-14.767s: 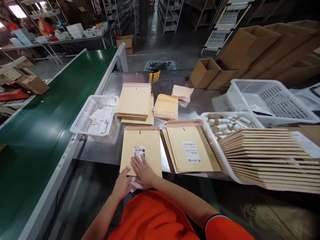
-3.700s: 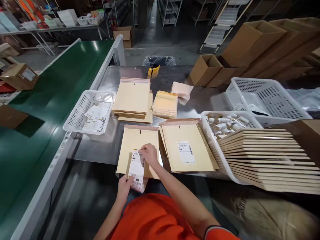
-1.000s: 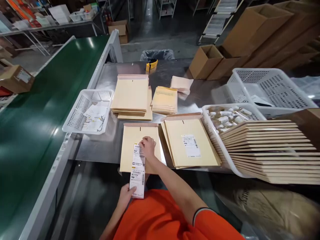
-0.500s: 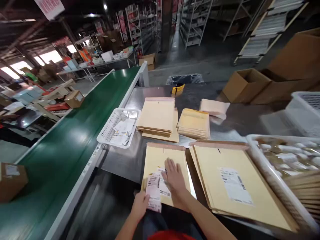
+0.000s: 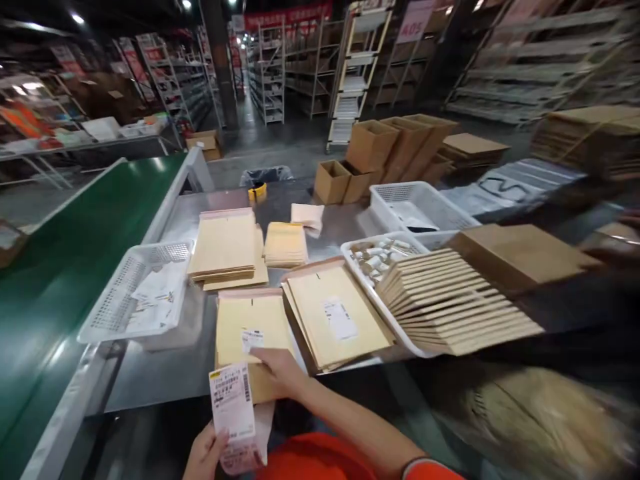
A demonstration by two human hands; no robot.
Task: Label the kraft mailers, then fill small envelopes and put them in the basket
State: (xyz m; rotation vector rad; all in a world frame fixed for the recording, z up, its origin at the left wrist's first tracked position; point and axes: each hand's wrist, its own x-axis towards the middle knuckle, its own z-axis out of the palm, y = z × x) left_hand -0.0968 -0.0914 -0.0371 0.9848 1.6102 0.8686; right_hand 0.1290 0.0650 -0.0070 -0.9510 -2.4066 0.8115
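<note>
My left hand (image 5: 207,452), fingers closed, holds a strip of printed shipping labels (image 5: 233,407) at its left edge, in front of the table edge. The strip's lower end curls over with pale backing behind it. My right hand (image 5: 279,373) is at the near part of a yellow padded envelope (image 5: 255,310), one digit on top beside a small white label (image 5: 251,339). It seems closed on the envelope, though its other fingers are hidden. Just to the right, a stack of larger padded envelopes (image 5: 305,300) has a labelled one on top.
More padded envelopes (image 5: 225,240) and smaller ones (image 5: 285,241) lie behind. A white basket (image 5: 107,300) of paper slips stands left, beside the green conveyor belt (image 5: 35,320). Right are a basket (image 5: 360,283) of small bottles, a row of flat cardboard pieces (image 5: 450,293) and cartons (image 5: 367,143).
The view has swung right. My right hand, earlier spread flat on the envelope, is now turned sideways at its near part. My left hand holds the label strip lower, away from the envelope.
</note>
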